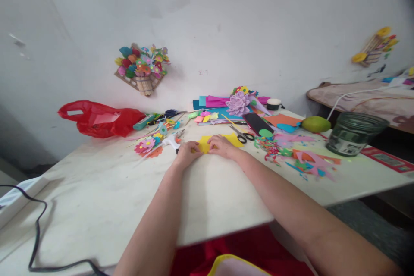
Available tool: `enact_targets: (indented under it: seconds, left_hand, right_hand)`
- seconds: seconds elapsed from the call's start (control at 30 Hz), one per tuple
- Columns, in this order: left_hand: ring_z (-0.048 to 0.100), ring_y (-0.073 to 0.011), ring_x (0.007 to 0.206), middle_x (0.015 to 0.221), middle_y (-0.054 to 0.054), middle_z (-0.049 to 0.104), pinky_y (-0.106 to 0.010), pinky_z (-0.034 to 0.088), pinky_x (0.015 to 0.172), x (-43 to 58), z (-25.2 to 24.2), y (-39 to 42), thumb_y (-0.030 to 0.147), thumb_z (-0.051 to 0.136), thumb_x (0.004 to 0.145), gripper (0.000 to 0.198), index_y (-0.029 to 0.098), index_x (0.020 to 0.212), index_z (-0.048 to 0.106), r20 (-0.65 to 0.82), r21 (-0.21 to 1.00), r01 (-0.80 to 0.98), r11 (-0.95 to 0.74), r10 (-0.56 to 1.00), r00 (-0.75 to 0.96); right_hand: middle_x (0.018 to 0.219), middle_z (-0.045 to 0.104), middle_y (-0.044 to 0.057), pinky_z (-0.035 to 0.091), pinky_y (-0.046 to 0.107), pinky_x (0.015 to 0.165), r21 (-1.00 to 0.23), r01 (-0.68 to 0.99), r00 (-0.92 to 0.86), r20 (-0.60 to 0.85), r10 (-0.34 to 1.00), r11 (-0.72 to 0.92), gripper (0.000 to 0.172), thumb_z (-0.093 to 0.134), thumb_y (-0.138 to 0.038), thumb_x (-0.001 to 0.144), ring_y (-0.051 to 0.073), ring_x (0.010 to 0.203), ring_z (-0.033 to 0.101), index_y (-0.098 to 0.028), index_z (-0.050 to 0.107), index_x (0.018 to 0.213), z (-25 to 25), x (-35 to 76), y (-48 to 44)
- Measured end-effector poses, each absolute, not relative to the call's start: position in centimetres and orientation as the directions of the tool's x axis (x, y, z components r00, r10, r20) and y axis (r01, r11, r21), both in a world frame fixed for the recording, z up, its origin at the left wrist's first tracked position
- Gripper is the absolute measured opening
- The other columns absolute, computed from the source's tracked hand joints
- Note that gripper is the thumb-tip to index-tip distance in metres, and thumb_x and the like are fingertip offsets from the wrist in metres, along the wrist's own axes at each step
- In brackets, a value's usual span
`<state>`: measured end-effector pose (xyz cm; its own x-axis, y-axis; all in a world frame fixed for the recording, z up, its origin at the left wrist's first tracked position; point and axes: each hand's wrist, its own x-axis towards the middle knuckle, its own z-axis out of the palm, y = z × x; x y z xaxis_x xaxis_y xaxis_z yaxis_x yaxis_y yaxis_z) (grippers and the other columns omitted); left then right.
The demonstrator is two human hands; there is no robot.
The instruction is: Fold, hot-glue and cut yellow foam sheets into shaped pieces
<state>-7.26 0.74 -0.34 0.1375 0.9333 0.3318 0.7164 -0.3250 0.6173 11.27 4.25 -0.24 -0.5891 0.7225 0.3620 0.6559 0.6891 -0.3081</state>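
Note:
A yellow craft sheet lies on the white table in front of me. My left hand pinches the sheet's near left edge, thumb and fingers curled together. Close beside it, my right hand has its fingers closed on the same edge and covers the sheet's middle. A pair of black-handled scissors rests at the sheet's right end. Just left of my left hand lies a white glue gun, partly hidden by the hand.
Paper flowers and a red plastic bag are on the left. Rightward lie a dark phone, colourful scraps, a green fruit and a glass jar. A black cable crosses the table's left front.

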Motion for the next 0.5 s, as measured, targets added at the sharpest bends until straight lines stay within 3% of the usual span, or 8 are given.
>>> enact_targets:
  seconds: [0.5]
  left_hand:
    - [0.055,-0.017,0.095,0.109,-0.006,0.059,-0.03,0.038,0.089,-7.59,-0.54,1.3,0.026,0.06,0.066,0.011,0.018,0.058,0.059,0.341,0.457,0.841,-0.29,0.93,0.135]
  right_hand:
    - [0.101,0.061,0.002,0.036,0.03,0.084,-0.297,0.729,-0.533,0.32,0.783,0.617,0.016,0.063,-0.034,0.071,0.019,0.095,0.049,-0.019,0.065,0.066,-0.19,10.77,4.23]
